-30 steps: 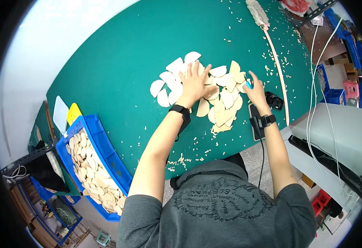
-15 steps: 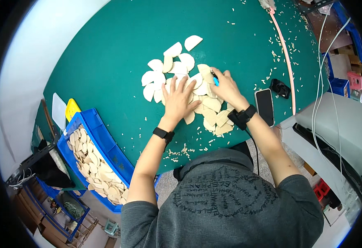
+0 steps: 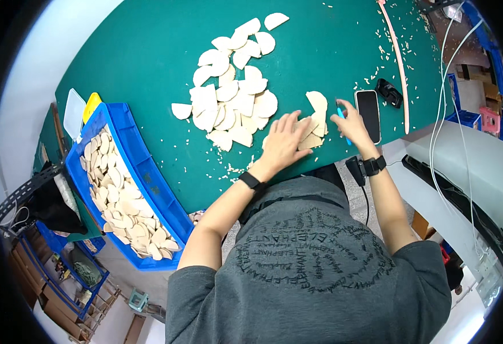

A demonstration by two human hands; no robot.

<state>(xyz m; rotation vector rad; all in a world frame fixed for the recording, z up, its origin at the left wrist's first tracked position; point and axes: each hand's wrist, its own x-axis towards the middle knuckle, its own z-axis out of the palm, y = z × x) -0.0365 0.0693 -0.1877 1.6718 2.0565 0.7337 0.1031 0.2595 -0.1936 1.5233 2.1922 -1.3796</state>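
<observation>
My left hand lies with fingers spread over a small group of cream half-moon pieces near the table's front edge, partly covering them. Just right of that group, my right hand is closed around a slim blue pen-like tool with a dark upper end; its exact kind is too small to tell. Left of my hands spreads a larger heap of similar pale pieces, overlapping one another. A few more trail off toward the far side.
At the left stands a blue bin full of pale pieces, beside yellow and clear lids. A phone, a black device and a pink rod lie on the right of the green table. Small scraps litter it.
Many pieces have shifted left into the larger heap, apart from the small group. My left hand has moved right; my right hand has drawn off the pieces with the tool. The view has shifted.
</observation>
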